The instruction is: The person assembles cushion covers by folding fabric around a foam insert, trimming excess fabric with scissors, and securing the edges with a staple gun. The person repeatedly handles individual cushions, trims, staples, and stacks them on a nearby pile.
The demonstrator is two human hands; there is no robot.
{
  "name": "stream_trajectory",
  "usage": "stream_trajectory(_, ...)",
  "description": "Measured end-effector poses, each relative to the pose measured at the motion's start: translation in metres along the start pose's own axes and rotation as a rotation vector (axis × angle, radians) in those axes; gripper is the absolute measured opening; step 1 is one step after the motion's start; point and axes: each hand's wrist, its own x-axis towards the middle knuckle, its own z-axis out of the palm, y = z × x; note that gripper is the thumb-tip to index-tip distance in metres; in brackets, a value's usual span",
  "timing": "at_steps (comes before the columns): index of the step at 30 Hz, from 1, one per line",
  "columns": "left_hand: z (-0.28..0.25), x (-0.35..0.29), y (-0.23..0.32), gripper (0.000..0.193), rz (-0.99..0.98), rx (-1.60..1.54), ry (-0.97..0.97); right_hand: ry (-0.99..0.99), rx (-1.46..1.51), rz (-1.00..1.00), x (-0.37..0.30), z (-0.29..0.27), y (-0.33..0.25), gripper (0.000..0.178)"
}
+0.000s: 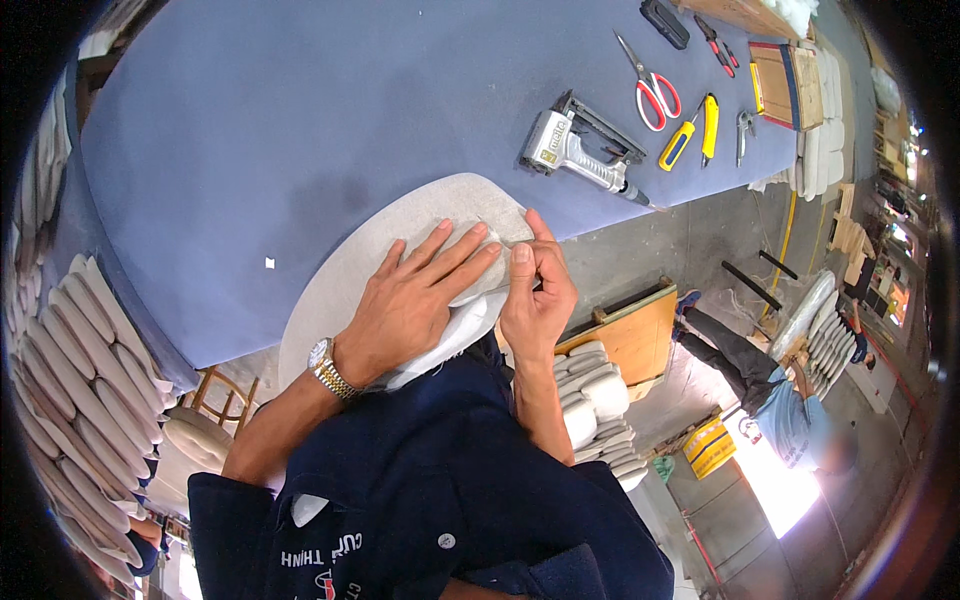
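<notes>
At the bottom of the frame a dark blue shirt (440,480) fills the foreground, with both forearms rising from it toward the centre. The left hand (415,300), a metal watch (327,368) on its wrist, lies flat with fingers (455,250) spread and pressed down on a fold of white fabric (470,300). Just beside it, the right hand (535,295) has its fingers curled in and its thumb upright, pinching the edge of the same fabric. The fabric wraps over the near edge of a rounded grey seat pad (370,260), which sits at the centre of the frame, resting on the near edge of the blue table (300,110) and overhanging it toward the person. Farther up the table, right of centre, lies a staple gun (575,150). Beyond it, in the upper right, are red-handled scissors (650,85), a yellow knife (708,125) and pliers (716,42), well apart from the hands. Stacks of pale pads (60,370) line the left edge, and more (595,400) stand on the floor right of the forearms. Another person in a light blue shirt (795,415) crouches at the lower right.
</notes>
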Motion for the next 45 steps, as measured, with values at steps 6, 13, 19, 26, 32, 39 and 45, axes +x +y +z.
stream_trajectory(6, 0.0, 0.004, 0.006, 0.071, -0.029, 0.06, -0.013, 0.037, 0.065, 0.08, -0.004, -0.001, 0.002, 0.026)
stream_trajectory(13, -0.003, 0.005, 0.009, 0.076, -0.048, 0.034, -0.033, 0.157, 0.136, 0.144, -0.012, 0.008, 0.013, 0.027)
stream_trajectory(19, -0.015, 0.005, -0.001, 0.089, -0.021, -0.126, -0.008, 0.067, -0.004, 0.047, 0.002, 0.009, 0.003, 0.023)
stream_trajectory(26, -0.027, 0.037, -0.013, 0.088, 0.078, -0.249, 0.167, -0.006, -0.087, -0.187, 0.064, 0.003, -0.011, 0.026)
stream_trajectory(32, -0.026, 0.053, -0.014, 0.076, 0.012, -0.347, 0.163, -0.079, -0.058, -0.18, 0.093, 0.004, 0.016, 0.029)
stream_trajectory(39, -0.012, 0.096, -0.011, 0.072, -0.203, -0.201, 0.154, -0.223, 0.094, -0.209, 0.109, -0.001, 0.034, 0.026)
stream_trajectory(45, 0.006, 0.09, -0.004, 0.072, -0.163, -0.169, 0.274, -0.331, 0.313, -0.17, 0.114, -0.003, 0.044, 0.025)
